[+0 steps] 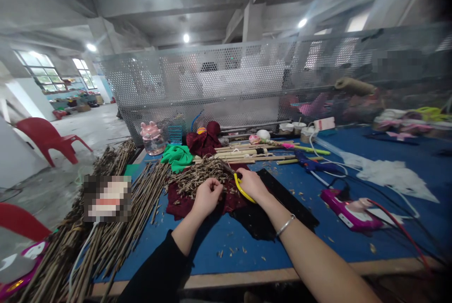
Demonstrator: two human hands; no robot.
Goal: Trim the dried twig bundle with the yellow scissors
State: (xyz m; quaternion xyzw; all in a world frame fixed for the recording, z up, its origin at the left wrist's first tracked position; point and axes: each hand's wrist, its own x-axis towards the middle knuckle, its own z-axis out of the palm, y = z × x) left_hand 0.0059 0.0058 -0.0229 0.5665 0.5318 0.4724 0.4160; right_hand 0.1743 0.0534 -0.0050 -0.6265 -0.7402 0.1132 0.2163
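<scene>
In my right hand [251, 185] is a pair of yellow-handled shears [243, 191], its dark blades pointing up and left toward a pile of short dried stem pieces [199, 175]. My left hand [208, 196] is closed in a pinch at the pile's near edge; whatever lies between its fingertips is too small to make out. Beneath the pile and both hands spreads a dark red cloth [181, 206]. A black cloth [282, 204] lies under and beside my right wrist.
Long dried stems [130, 220] are stacked at left. Behind the pile lie a green cloth [177, 157], bamboo sticks [243, 153] and a clear jar [154, 143]. A blue glue gun [314, 164] and purple power strip [349, 211] with cables occupy the right. A perforated metal screen [176, 81] borders the back.
</scene>
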